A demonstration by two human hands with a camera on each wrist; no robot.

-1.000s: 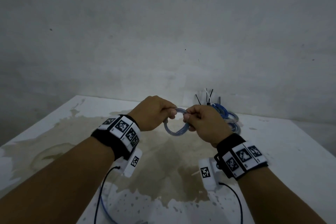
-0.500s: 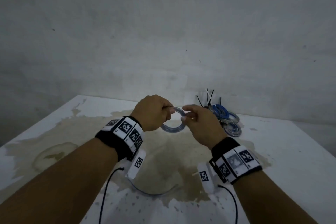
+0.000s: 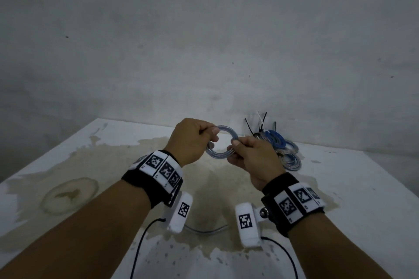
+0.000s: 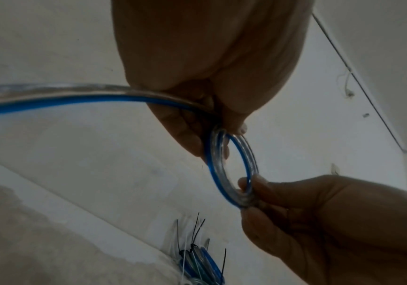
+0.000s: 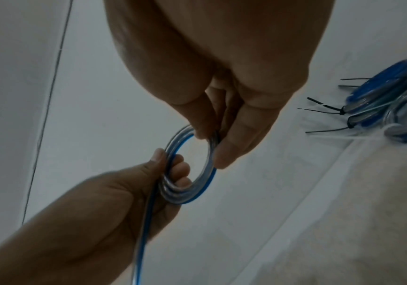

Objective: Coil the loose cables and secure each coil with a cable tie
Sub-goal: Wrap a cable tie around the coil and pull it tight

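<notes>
The loose tail [image 3: 205, 231] trails on the table [image 3: 362, 188] near me. Above it my left hand [image 3: 190, 140] and right hand [image 3: 251, 158] pinch opposite sides of the coil [image 3: 221, 154]. If either pinch slackens, I expect the springy loops would unwind. Finished coils [image 3: 281, 147] lie far right.

Grey plastered wall [image 3: 204, 41], scuffed and spotted, from 9 through 3 o'clock; white table [image 3: 362, 188] below it, with a brown stain [image 3: 68, 195] at 8 o'clock; lighting dim.
</notes>
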